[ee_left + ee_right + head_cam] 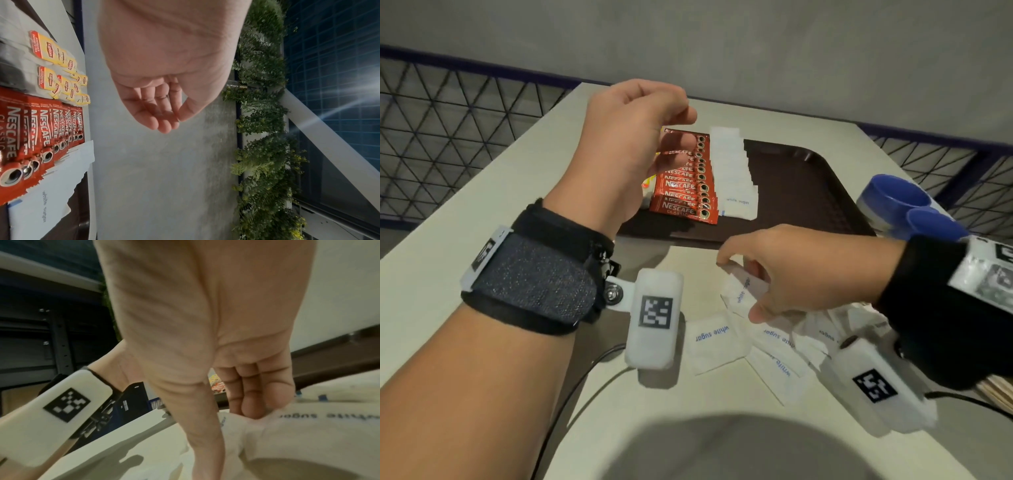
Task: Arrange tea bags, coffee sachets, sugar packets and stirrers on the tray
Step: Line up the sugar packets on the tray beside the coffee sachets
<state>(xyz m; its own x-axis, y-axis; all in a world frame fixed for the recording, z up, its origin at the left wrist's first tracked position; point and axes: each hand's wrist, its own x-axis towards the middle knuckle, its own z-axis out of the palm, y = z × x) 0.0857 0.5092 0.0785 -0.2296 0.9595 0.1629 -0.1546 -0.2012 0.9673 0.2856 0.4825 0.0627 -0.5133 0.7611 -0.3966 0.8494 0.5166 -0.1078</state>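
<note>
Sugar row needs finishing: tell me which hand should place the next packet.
Right. The right hand already pinches a white sugar packet above the loose pile on the table; the left hand hovers, holding nothing, over the coffee sachets on the tray.

Glossy foil coffee sachets (685, 178), matt paper sugar packets (734, 168)

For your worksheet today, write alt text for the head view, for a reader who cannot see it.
The right hand pinches a white sugar packet above loose packets on the table. The empty left hand hovers over coffee sachets on the brown tray.
</note>
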